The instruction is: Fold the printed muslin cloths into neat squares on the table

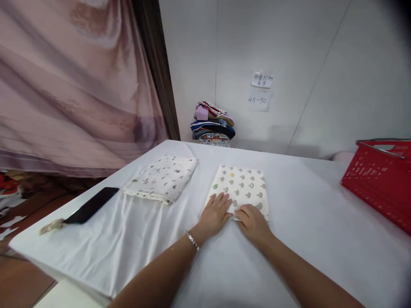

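Note:
A folded white cloth [239, 186] with grey tree-like prints, plus a green and a yellow motif, lies flat in front of me. Resting on its near left corner is my left hand [215, 214], fingers stretched out, a silver bracelet at the wrist. My right hand [253, 220] lies on the near edge further right, its fingers slightly bent and flat on the fabric. Neither hand grips anything. To the left lies a second folded white cloth [163, 177] with small dark and green prints, apart from both hands.
A white-covered table [147, 239] spreads beneath everything. On its left lies a black phone [93, 205] with a beige strap. A red basket [382, 179] stands at the right. Behind the far edge rises a stack of folded fabrics [212, 122] by the wall; a pink curtain [80, 85] hangs left.

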`<state>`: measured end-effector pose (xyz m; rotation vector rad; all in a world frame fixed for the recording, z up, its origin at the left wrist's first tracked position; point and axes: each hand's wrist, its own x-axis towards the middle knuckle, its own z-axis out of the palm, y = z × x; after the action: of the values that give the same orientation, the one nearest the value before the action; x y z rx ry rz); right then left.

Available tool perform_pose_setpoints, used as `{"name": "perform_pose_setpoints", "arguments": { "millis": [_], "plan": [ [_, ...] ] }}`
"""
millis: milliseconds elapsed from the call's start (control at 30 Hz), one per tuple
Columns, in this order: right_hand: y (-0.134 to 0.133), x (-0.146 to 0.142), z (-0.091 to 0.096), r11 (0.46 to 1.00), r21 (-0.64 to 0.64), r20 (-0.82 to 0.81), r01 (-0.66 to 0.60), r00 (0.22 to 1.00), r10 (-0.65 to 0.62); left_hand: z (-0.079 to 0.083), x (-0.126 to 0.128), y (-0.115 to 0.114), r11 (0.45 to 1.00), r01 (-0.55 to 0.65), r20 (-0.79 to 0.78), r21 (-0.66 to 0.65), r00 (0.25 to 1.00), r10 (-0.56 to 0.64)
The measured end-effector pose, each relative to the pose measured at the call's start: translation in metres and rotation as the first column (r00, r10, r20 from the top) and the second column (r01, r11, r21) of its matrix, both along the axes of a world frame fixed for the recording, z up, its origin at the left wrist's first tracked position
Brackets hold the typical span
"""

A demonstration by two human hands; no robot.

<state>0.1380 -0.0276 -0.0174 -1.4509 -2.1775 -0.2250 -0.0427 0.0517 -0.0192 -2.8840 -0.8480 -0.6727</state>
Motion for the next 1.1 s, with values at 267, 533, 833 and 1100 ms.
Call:
{"name": "perform_pose_setpoints", "arguments": {
  "millis": [267, 533, 833, 1100],
  "plan": [
    [-0.001, -0.002, -0.003, 1.000, 0.007, -0.009, 0.012, 1.000, -0.012, 0.008, -0.007, -0.007, 0.996, 0.083, -0.073, -0.024, 0.994, -0.085],
    [0.002, 0.008, 0.044, 0.970, -0.242, -0.207, 0.018, 0.976, -0.069, 0.000, -0.002, -0.008, 0.999, 0.049, -0.098, 0.011, 0.994, -0.047],
    [0.064, 0.062, 0.017, 0.794, -0.369, 0.103, 0.483, 0.871, -0.481, -0.009, -0.001, -0.006, 0.998, 0.047, -0.088, 0.031, 0.995, -0.045],
    [0.068, 0.066, 0.017, 0.768, -0.401, 0.175, 0.499, 0.865, -0.470, -0.008, 0.001, -0.008, 0.999, 0.043, -0.073, -0.015, 0.996, -0.044]
  ]
}}
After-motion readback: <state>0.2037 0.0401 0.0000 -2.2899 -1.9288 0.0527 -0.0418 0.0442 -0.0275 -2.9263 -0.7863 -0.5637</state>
